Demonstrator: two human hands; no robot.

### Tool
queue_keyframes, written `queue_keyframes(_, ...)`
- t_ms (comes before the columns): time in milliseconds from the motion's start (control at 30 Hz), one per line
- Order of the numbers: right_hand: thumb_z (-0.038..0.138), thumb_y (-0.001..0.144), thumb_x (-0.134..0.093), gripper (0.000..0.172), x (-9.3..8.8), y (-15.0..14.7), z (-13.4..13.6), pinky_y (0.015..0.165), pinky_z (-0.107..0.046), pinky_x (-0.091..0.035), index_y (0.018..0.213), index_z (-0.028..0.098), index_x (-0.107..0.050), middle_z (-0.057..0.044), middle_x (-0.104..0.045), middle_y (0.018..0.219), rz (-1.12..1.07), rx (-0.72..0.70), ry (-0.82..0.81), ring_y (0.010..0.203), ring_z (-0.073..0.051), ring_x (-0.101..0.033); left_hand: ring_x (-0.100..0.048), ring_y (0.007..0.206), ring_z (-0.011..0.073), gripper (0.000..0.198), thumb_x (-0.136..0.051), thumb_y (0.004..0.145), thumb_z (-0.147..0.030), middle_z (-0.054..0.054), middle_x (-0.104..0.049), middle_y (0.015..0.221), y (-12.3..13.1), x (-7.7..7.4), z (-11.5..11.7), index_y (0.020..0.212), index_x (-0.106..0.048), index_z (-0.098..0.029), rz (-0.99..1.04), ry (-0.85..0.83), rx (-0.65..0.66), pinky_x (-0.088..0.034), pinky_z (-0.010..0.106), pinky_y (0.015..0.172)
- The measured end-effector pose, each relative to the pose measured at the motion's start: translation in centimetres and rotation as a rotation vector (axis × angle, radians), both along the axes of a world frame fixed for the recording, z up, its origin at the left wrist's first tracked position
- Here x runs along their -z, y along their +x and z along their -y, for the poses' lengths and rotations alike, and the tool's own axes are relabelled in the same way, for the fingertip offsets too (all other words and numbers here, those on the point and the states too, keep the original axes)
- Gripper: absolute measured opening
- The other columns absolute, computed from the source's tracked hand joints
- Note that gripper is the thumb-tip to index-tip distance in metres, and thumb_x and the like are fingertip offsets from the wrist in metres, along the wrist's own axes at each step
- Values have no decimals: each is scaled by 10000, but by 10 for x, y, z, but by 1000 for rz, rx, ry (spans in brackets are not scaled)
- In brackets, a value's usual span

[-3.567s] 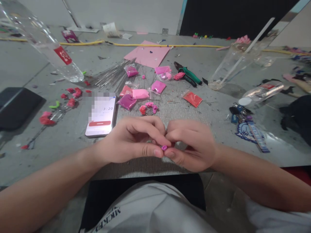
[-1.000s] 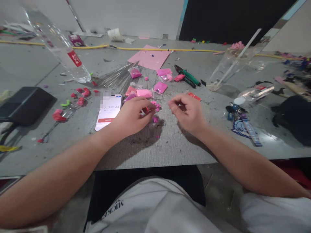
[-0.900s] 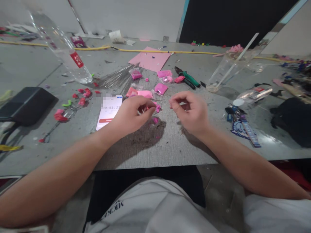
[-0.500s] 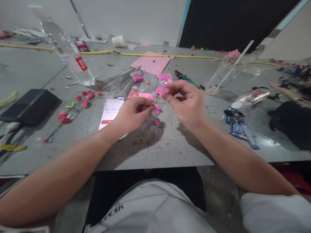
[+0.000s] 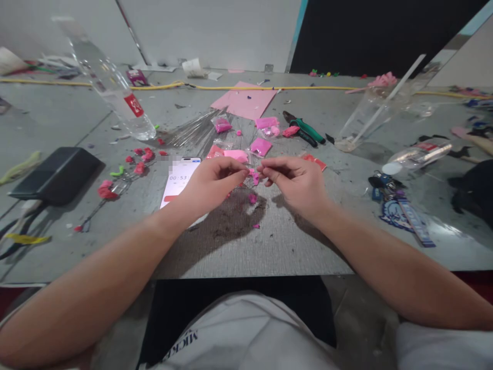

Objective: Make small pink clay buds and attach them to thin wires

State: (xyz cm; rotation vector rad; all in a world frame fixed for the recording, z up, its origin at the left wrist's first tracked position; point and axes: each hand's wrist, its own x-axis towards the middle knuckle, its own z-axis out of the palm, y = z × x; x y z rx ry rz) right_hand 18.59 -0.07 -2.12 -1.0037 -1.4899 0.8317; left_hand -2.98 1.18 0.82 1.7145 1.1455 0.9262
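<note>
Above the middle of the table, my left hand (image 5: pixel 219 182) is pinched close to a small pink clay piece (image 5: pixel 254 177); whatever lies between its fingertips is too small to name. Facing it, my right hand (image 5: pixel 295 180) has thumb and fingertips pressed together near the same pink piece, its hold also unclear. Just beyond the hands lie a magenta packet (image 5: pixel 261 147), a light pink piece (image 5: pixel 235 155) and another pink packet (image 5: pixel 221 124). A phone (image 5: pixel 177 180) showing a timer is partly under my left hand. Pink bits (image 5: pixel 252 198) rest below the fingers.
Green-handled pliers (image 5: pixel 306 129), thin wires (image 5: pixel 196 129) and a pink sheet (image 5: pixel 246 100) lie farther back. At left are a tall bottle (image 5: pixel 115 87), red clay pieces (image 5: pixel 107 190) and a black box (image 5: pixel 57 174). A cup with a straw (image 5: pixel 360 118) and keys (image 5: pixel 400 210) are at right.
My right hand has lowered toward my left, bringing the fingertips closer together. The pliers and a red piece beside them now show more fully. The view has shifted slightly.
</note>
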Motion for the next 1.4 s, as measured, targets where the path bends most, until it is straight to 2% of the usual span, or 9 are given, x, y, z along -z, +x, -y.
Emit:
queue_keyframes(100,385,915,-847,152,-5,-1,4,601,-298,-568,915,234,-831,-8,-800,789,72,-24,38,671,-157,-711,-524,698,140,187,-744,885,-361,21,-652,766,0,1,-1,865,-781,-179,6,-8,9,-367,288,610)
queue_keyframes(200,393,919,-859,208,-9,-1,8,590,-279,-511,838,216,-783,10,-746,730,136,-47,154,642,-132,-649,-506,665,132,200,-758,886,-378,14,-644,738,-2,3,-2,848,-785,-184,12,-15,31,-352,290,597)
queue_keyframes(367,272,1003,-773,48,-9,-3,10,675,-275,-529,989,229,-788,-13,-731,911,205,-131,456,805,-135,-659,-470,623,119,211,-790,857,-382,2,-601,672,-3,4,-1,799,-791,-179,44,-61,118,-307,284,578)
queue_keyframes(467,234,1011,-755,75,-7,-3,10,662,-273,-531,1072,240,-798,-23,-709,971,220,-166,529,822,-133,-644,-457,625,108,196,-798,853,-364,-9,-579,659,-4,2,2,785,-794,-180,77,-116,166,-301,279,581)
queue_keyframes(733,172,995,-764,177,-5,-2,9,706,-293,-568,1138,260,-818,-21,-718,995,246,-182,575,861,-134,-666,-505,651,102,91,-805,859,-287,-8,-635,700,-3,0,8,835,-840,-206,144,-170,214,-345,262,596)
queue_keyframes(900,186,993,-756,175,-4,-2,8,737,-330,-591,1144,253,-815,-35,-726,1001,304,-144,656,884,-155,-691,-525,665,96,72,-789,858,-235,-20,-660,702,-2,1,7,853,-860,-226,201,-170,223,-385,248,629)
queue_keyframes(1200,125,986,-687,155,-9,-1,11,586,-249,-524,1072,200,-792,-49,-699,987,336,-172,697,807,-128,-654,-570,684,116,87,-823,846,-271,16,-710,752,-4,0,8,834,-838,-186,200,-188,268,-419,261,633)
queue_keyframes(1400,183,979,-732,119,-11,1,8,620,-276,-549,1058,232,-806,-29,-707,963,308,-251,639,787,-133,-656,-619,711,145,97,-787,857,-266,38,-728,785,-4,-3,8,840,-815,-175,125,-141,314,-454,275,627)
